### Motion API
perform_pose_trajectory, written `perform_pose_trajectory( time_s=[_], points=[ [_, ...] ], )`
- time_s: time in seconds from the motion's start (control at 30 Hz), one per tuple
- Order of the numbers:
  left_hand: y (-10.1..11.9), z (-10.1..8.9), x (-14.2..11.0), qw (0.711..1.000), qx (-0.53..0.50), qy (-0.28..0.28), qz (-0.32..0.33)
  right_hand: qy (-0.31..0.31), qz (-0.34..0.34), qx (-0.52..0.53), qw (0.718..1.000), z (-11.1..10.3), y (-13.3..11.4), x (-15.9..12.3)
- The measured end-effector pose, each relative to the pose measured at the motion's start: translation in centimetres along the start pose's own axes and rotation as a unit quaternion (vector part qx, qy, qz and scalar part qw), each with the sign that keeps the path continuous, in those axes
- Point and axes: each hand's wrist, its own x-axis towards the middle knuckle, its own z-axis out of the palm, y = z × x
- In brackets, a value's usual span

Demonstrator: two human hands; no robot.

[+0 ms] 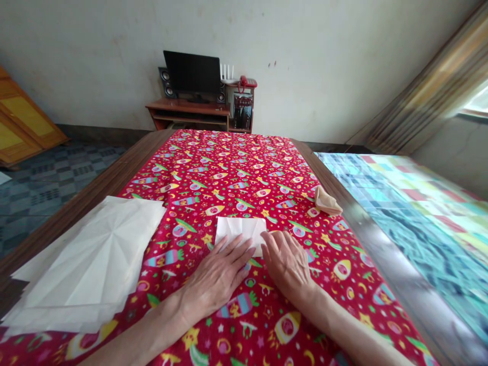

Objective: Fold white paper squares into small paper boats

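Observation:
A small folded sheet of white paper (241, 226) lies flat on the red patterned cloth (236, 178) in front of me. My left hand (223, 269) rests palm down on its lower left part, fingers stretched out and pointing away. At the right edge of the paper is my right hand (287, 259), its fingers curled and its thumb side near the corner. What the right fingertips hold, if anything, is hidden. To the left lies a stack of creased white paper sheets (95, 259), the top one marked with fold lines spreading from a centre.
A folded beige piece (327, 201) lies on the cloth at the right. Beyond the table, a monitor (194, 73) and a red telephone (247, 82) stand on a desk (188, 108). A bed with a checked cover (400, 218) adjoins at right; a yellow cabinet (28, 117) stands left.

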Motion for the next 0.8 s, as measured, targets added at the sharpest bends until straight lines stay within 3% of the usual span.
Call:
perform_pose_trajectory(
  time_s=[0.07, 0.2, 0.4, 0.8],
  points=[
    [0.1, -0.1, 0.0, 1.0, -0.007, 0.003, 0.001, 0.028, -0.063, 0.014, 0.998, -0.2, -0.7, -0.6],
    [0.2, -0.2, 0.0, 1.0, -0.023, 0.015, -0.006, 0.029, -0.16, 0.065, 0.984, -0.1, -1.7, -1.7],
    [0.2, 0.0, 0.0, 1.0, -0.013, 0.007, -0.011, -0.049, -0.15, 0.075, 0.985, 0.5, -1.8, -2.6],
    [-0.8, -0.7, -1.2, 1.0, 0.016, -0.014, 0.013, -0.075, -0.135, 0.086, 0.984, -0.4, 0.0, -4.2]
  ],
)
